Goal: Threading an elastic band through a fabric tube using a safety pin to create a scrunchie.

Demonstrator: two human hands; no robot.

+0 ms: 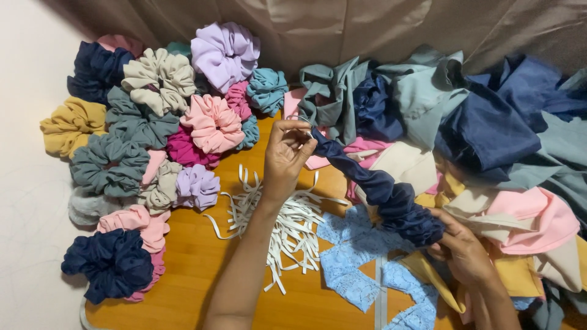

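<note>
Navy gathered fabric tube (382, 189) is stretching across the wooden worktop's (195, 263) middle; I'm pinching its upper end in my raised left hand (284, 156), while my right hand (461, 250) is gripping the bunched lower end. White elastic strips (287, 223) are lying underneath.

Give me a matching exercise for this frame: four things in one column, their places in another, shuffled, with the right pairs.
Things:
1. Left hand
2. Right hand
3. Elastic strips
4. Finished scrunchies

Places:
A. Heaped at the table's left
B. At the navy tube's lower, bunched end
C. On the wood, under the left forearm
D. Fingers pinching the tube's upper end

Pairs: 1-D, 2-B, 3-C, 4-A
</note>
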